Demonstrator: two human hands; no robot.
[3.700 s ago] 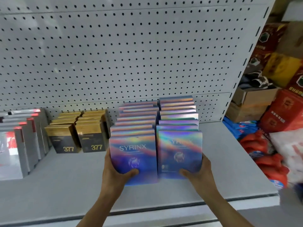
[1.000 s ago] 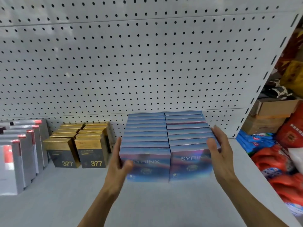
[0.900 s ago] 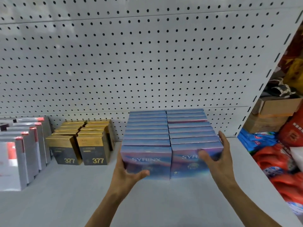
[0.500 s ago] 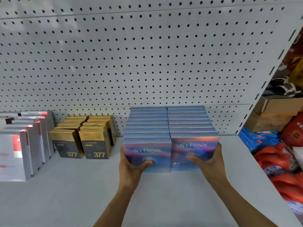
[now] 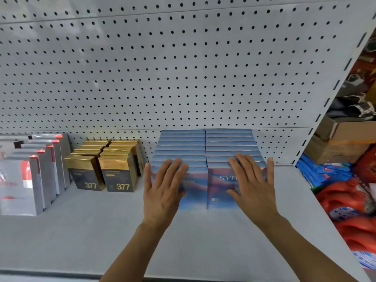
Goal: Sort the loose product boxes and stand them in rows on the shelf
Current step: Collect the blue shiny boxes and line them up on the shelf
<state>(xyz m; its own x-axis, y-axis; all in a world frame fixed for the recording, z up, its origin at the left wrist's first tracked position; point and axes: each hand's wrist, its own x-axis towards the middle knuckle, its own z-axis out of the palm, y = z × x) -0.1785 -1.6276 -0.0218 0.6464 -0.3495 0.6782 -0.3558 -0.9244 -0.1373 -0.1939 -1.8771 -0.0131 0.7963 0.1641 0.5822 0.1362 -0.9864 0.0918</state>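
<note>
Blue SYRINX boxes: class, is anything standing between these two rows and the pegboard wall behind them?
Nothing visible does. The two rows of blue SYRINX boxes run back to the pegboard wall, with no other item behind them in view. The left hand and right hand lie flat against the front boxes.

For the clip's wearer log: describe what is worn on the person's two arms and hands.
Nothing is worn that shows. The left hand and right hand are bare, without gloves, rings or watch. Both forearms are bare to the frame's bottom edge; no sleeve is visible.
</note>
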